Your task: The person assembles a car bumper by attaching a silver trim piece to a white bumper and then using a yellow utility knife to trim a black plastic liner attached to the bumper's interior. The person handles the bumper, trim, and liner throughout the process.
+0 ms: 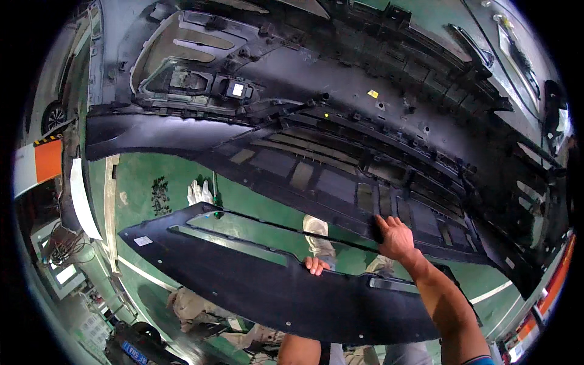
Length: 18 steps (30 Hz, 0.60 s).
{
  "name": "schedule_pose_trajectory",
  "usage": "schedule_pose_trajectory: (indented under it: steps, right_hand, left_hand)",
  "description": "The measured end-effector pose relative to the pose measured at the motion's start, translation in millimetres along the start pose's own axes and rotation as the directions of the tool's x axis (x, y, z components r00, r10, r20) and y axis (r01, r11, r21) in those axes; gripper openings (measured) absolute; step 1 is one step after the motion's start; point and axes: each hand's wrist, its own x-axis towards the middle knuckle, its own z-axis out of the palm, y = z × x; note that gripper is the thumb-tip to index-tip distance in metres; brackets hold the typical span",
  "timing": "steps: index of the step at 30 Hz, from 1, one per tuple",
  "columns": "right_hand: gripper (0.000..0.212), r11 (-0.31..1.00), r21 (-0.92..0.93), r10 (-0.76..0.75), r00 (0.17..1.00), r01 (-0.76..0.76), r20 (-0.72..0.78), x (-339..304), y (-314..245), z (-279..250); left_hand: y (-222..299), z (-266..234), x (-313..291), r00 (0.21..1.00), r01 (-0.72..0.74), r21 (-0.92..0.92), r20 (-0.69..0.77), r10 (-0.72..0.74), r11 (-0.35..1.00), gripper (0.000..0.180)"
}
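Note:
My left hand (317, 265) grips a long, curved black plastic panel (231, 274); its fingertips curl over the upper edge beside a slot, while the rest of the hand is hidden beneath. The panel has a thin bar along its far side and a small white label at its left end. Beyond it lies a large black car bumper (328, 73), its ribbed and slotted inner side showing. My right hand (396, 237) is closed over the bumper's near edge, its bent fingers on the grille part. The end of the panel's thin bar passes close to that hand.
A white glove (199, 193) and a cluster of small dark pieces (160, 196) lie on the green floor. My shoe (316, 228) shows between panel and bumper. At left are an orange and white block (45, 163) and a coil of cable (64, 243).

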Motion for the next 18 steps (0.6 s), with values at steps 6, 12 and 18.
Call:
schedule_pose_trajectory:
  steps: [6, 12, 18]
  right_hand:
    - [0.076, 1.0, -0.02, -0.002, 1.0, 0.002, 0.01, 0.7, 6.7, 8.2]
    - [0.079, 1.0, -0.012, -0.016, 1.0, 0.016, 0.005, -3.8, 1.2, 6.8]
    - [0.083, 1.0, -0.002, -0.025, 1.0, 0.025, 0.006, -2.8, 8.2, 1.6]
  left_hand:
    - [8.6, 26.6, 13.8, 0.99, 0.101, -0.017, -0.093, -0.102, 0.995, 0.056]
    - [12.1, 4.3, -2.7, 0.994, 0.062, 0.017, -0.094, -0.06, 0.998, 0.058]
    - [3.6, 1.3, 14.2, 0.991, 0.062, -0.058, 0.121, -0.055, 0.996, 0.016]
